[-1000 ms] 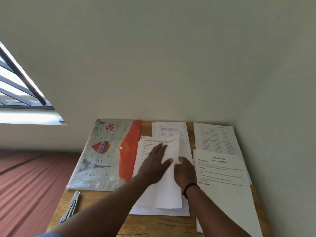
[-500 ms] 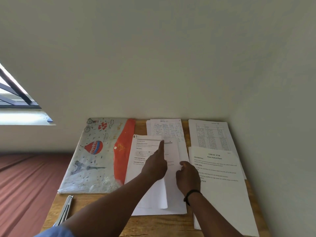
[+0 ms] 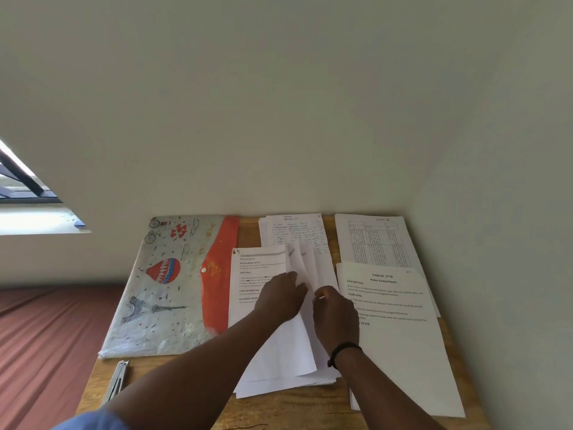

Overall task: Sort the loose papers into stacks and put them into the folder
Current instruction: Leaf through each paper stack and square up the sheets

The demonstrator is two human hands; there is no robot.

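The left hand (image 3: 280,297), flat a second ago, now lifts sheets of the middle stack (image 3: 279,352), its grip pinching them, while the right hand (image 3: 335,318) fingers their edges, so sorting continues and the folder (image 3: 173,287) waits unopened.

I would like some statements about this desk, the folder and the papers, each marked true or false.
1. The illustrated plastic folder with the red flap lies left of the papers. True.
2. Both hands work at the middle stack of white sheets. True.
3. The printed sheet titled "Water Potted Plants" lies inside the folder. False: it lies on the wooden table, at the right.
4. The right hand wears a red watch. False: a black wristband.
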